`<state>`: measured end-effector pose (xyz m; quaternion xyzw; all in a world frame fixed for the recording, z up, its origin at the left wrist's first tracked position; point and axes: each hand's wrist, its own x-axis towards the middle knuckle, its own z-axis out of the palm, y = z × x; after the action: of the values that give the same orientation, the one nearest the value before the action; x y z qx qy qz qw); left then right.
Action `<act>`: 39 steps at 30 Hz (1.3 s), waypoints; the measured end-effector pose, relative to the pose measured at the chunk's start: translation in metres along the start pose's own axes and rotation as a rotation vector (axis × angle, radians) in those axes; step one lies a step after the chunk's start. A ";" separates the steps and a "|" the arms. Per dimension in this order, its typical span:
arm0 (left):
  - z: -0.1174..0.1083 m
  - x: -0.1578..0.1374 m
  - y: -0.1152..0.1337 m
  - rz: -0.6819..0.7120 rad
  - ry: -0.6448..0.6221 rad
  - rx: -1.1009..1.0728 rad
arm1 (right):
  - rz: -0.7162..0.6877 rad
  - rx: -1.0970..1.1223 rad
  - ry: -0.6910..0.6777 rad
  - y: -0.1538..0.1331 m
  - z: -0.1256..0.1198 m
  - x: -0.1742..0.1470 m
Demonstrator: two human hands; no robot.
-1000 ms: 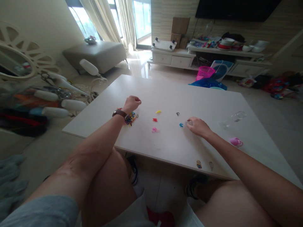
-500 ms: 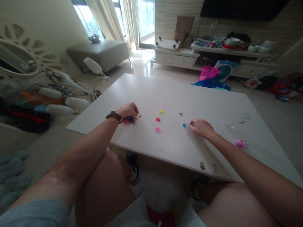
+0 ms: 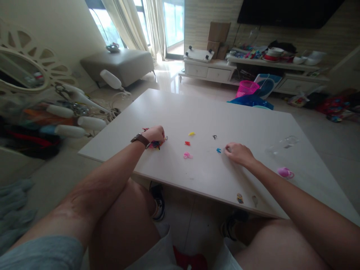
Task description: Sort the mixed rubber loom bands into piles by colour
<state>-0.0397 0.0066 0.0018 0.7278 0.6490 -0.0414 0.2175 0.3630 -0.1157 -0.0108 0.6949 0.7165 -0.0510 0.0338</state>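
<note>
While the bare left hand [image 3: 155, 134] is resting over a low heap of small, thin, multicoloured pieces [image 3: 155, 144], snagging is looking like the main risk

As I am watching from my remote post, the heap is lying left of the frame's centre, partly hidden under the hand, on the flat, white, rectangular table [image 3: 202, 116]. The left fingers are bending down at its edge; whether they are pinching a piece, I cannot tell. The bare right hand [image 3: 239, 153] is resting right of centre, its fingers curling inward; a greyish spot is showing near the thumb, but I cannot tell whether anything is being gripped.

Between the hands, small groups are lying apart: a narrow yellow cluster [image 3: 191, 134], a compact red cluster [image 3: 187, 143], a loopy pink cluster [image 3: 187, 155], a spiky blue cluster [image 3: 218, 150] just beside the right fingertips, and a thin black cluster [image 3: 215, 137] above it.

What is worrying me is the heap: since its pieces appear to be overlapping, lifting one could be dragging others along. The dark brown strapped wristwatch [image 3: 142, 139], sitting so close, could be catching strands too. A careless right-hand shift could be nudging the blue cluster out of place. Farther right, the clear bottle-shaped container [image 3: 291, 141] is apparently lying on its side and could be rolling if bumped.
</note>
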 end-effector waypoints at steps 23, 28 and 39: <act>0.003 -0.002 0.004 0.026 -0.110 0.105 | -0.005 -0.023 -0.018 -0.003 0.002 0.000; 0.000 -0.006 0.008 0.018 -0.117 0.094 | 0.006 -0.021 -0.042 -0.005 0.000 -0.001; -0.005 -0.006 0.004 0.153 0.057 -0.132 | 0.000 -0.015 -0.039 -0.006 0.000 -0.001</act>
<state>-0.0379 0.0022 0.0095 0.7602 0.5989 0.0387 0.2489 0.3566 -0.1172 -0.0102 0.6936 0.7160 -0.0590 0.0529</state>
